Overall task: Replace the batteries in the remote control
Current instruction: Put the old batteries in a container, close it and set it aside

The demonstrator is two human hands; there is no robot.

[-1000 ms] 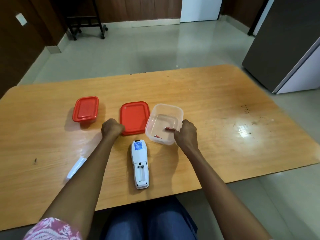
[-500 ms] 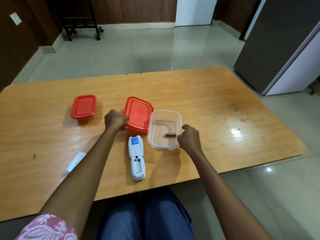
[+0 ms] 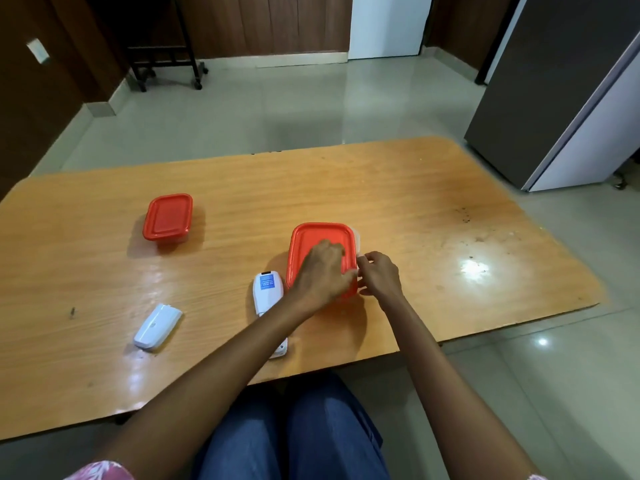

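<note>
the left hand [image 3: 320,271] lies palm down on the red lid [image 3: 313,237], fingers spread flat and pressing it onto the clear container [image 3: 357,242], of which only a sliver of rim shows at the lid's right edge. the right hand [image 3: 379,277] is at that same right edge, fingertips curled in and pinching the rim and lid edge together; how firmly it grips cannot be told. the remote control [image 3: 267,292] lies face down on the table [image 3: 415,209], just beside the container on its left, touching or nearly touching it, its long axis running toward and away from the person; the left forearm crosses over its near half, so the open battery bay is hidden. the battery cover [image 3: 157,326] lies well apart to the left, tilted on a diagonal. a second, closed red-lidded box [image 3: 168,218] sits farther off to the left, and judging by the task it likely holds what is needed next. the left hand is the nearer one to both the remote and that box, so once the lid is seated the reach would go leftward across the remote's long axis
</note>
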